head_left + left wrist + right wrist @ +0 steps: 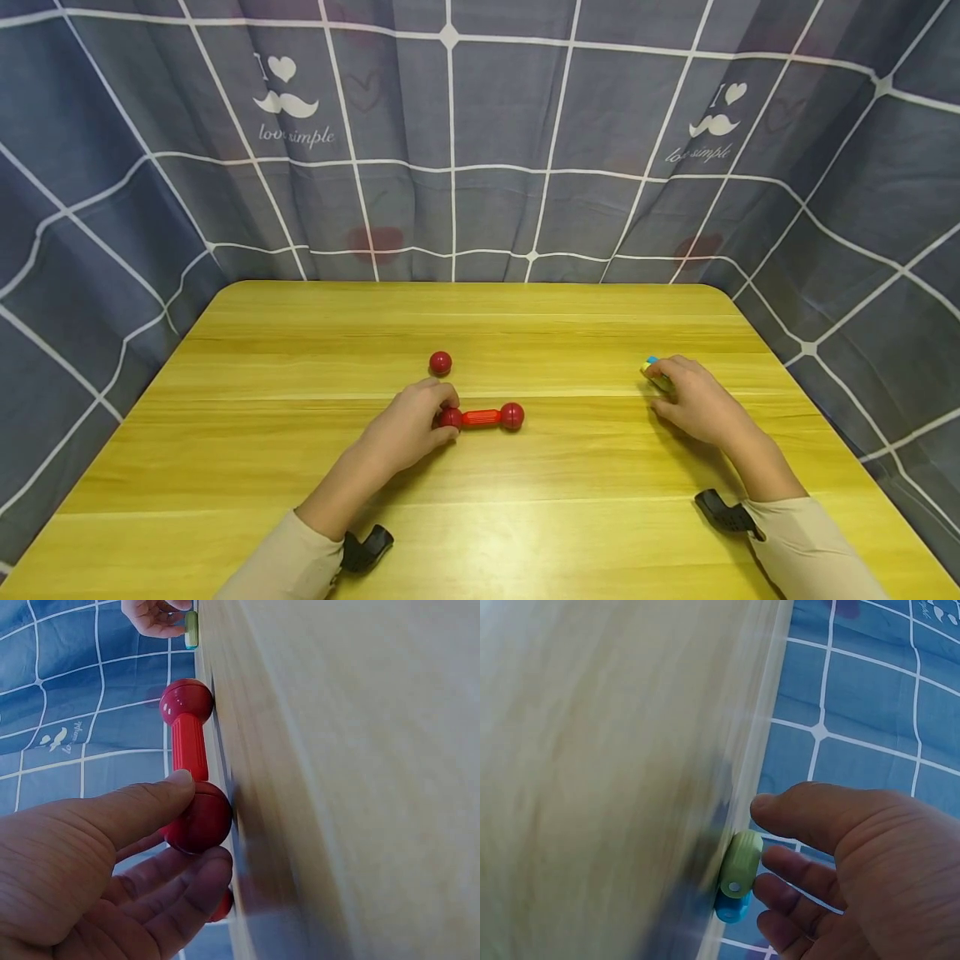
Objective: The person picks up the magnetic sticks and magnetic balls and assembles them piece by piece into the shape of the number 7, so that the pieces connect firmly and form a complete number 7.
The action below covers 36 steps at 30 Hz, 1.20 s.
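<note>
Behind everything hangs the grey-blue checked curtain (480, 142), wrapping the work area on three sides, and below it lies the yellow wooden bench (300, 467) that carries all you are handling. Your left hand (408, 429) sits near the middle of the bench, thumb and fingers curled round the near ball of the red dumbbell-shaped rod (482, 417); the left wrist view shows the thumb on top and the fingers underneath that ball, a pinch that looks meant to steady the piece where it lies. The rod runs flat along the bench toward three o'clock from that hand, its ribbed middle and far ball free. Your right hand (693, 404) rests well apart at the three o'clock side of the bench, fingers loosely curled, with the thumb above and the fingertips against a small green and blue piece (739, 871); from the right wrist view it appears to be touching and closing on it rather than lifting it, and whether it has a firm grip I cannot tell. A loose red ball (440, 362) sits on the bench at twelve o'clock from your left hand, just beyond the fingertips and touching nothing, probably kept within easy reach.
</note>
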Each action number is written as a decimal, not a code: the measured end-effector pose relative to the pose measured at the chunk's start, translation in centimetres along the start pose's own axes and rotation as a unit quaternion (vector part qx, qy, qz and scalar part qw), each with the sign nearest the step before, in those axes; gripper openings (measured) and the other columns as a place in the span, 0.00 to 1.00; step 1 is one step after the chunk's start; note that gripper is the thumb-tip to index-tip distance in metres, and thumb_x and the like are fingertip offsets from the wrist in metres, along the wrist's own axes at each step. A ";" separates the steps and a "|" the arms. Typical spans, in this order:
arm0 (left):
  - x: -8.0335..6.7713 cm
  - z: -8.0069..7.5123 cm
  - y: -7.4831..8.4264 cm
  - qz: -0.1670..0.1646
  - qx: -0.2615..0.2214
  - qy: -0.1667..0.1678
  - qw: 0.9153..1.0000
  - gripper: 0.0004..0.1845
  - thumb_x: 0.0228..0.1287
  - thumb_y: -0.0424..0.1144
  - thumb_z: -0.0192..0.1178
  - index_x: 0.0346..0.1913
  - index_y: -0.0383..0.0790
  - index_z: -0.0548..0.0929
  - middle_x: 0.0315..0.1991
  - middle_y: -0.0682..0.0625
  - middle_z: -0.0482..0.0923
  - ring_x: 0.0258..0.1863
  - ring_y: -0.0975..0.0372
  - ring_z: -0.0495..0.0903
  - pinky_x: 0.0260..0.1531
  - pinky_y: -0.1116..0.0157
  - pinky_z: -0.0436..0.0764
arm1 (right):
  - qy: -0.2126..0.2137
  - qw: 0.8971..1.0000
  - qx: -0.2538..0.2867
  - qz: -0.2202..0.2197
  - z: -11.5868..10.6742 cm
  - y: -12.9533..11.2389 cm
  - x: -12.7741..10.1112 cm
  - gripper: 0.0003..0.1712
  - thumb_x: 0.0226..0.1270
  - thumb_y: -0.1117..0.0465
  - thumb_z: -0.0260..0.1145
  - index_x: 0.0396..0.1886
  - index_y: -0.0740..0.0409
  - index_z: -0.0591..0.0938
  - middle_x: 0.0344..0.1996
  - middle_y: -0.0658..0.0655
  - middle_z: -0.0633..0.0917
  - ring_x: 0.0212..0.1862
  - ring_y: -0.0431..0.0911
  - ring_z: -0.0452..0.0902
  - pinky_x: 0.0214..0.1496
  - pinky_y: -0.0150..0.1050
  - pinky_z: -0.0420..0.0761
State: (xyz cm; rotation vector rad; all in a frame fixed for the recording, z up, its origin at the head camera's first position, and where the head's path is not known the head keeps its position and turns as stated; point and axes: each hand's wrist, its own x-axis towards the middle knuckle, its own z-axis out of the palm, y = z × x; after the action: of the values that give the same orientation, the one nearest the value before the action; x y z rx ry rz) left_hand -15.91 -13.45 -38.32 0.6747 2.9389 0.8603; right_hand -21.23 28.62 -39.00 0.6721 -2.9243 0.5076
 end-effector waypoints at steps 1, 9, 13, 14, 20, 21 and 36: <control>0.0 0.0 0.0 0.000 0.000 0.000 1.000 0.13 0.53 0.34 0.74 0.37 0.41 0.80 0.33 0.53 0.74 0.31 0.61 0.72 0.32 0.66 0.75 | -0.001 1.000 0.002 0.004 0.0 0.0 0.0 0.20 0.59 0.66 0.72 0.50 0.63 0.78 0.49 0.64 0.78 0.51 0.60 0.75 0.52 0.57 0.74; 0.0 0.0 0.0 0.000 -0.003 -0.002 1.000 0.13 0.54 0.34 0.74 0.38 0.40 0.80 0.34 0.53 0.74 0.31 0.62 0.72 0.33 0.65 0.75 | 0.002 1.000 -0.001 0.029 0.0 -0.1 0.1 0.21 0.61 0.66 0.69 0.53 0.68 0.77 0.48 0.67 0.78 0.48 0.60 0.76 0.50 0.57 0.75; 0.0 0.1 0.0 0.002 -0.003 -0.001 1.000 0.12 0.54 0.34 0.74 0.38 0.41 0.80 0.34 0.53 0.74 0.32 0.62 0.72 0.33 0.66 0.75 | 0.005 0.999 -0.002 0.037 0.1 -0.2 0.2 0.20 0.61 0.67 0.69 0.52 0.68 0.76 0.45 0.66 0.79 0.45 0.59 0.76 0.48 0.56 0.76; 0.0 0.1 0.0 0.003 -0.003 -0.001 1.000 0.12 0.54 0.34 0.74 0.38 0.41 0.80 0.33 0.53 0.74 0.32 0.62 0.72 0.33 0.65 0.75 | 0.004 0.999 -0.001 0.038 0.1 -0.2 0.2 0.20 0.61 0.67 0.69 0.52 0.68 0.76 0.45 0.66 0.80 0.45 0.59 0.77 0.47 0.56 0.76; 0.0 0.1 0.0 0.006 -0.002 -0.001 1.000 0.12 0.54 0.34 0.73 0.38 0.40 0.80 0.33 0.53 0.74 0.31 0.61 0.72 0.32 0.65 0.75 | 0.011 0.999 0.002 0.043 0.2 -0.4 0.2 0.18 0.58 0.69 0.71 0.48 0.67 0.77 0.36 0.59 0.79 0.38 0.53 0.76 0.41 0.51 0.77; 0.0 0.1 -0.1 0.006 -0.002 -0.001 1.000 0.12 0.54 0.34 0.73 0.38 0.40 0.80 0.33 0.53 0.74 0.31 0.61 0.72 0.32 0.65 0.75 | 0.012 0.999 0.002 0.043 0.2 -0.4 0.1 0.18 0.58 0.69 0.71 0.48 0.67 0.78 0.34 0.57 0.79 0.36 0.52 0.75 0.40 0.49 0.76; 0.0 0.0 0.0 0.000 0.000 0.000 1.000 0.12 0.53 0.34 0.74 0.38 0.41 0.81 0.33 0.53 0.74 0.31 0.63 0.71 0.33 0.66 0.75 | -0.039 0.987 0.030 0.151 -0.7 -1.8 -0.5 0.18 0.57 0.59 0.73 0.39 0.67 0.79 0.31 0.57 0.80 0.33 0.50 0.75 0.35 0.46 0.76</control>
State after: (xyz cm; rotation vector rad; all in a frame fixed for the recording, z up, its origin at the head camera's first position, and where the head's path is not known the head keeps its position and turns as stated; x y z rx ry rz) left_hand -15.92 -13.45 -38.34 0.6759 2.9390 0.8600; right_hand -19.97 27.49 -37.88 0.2562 -3.1123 0.6114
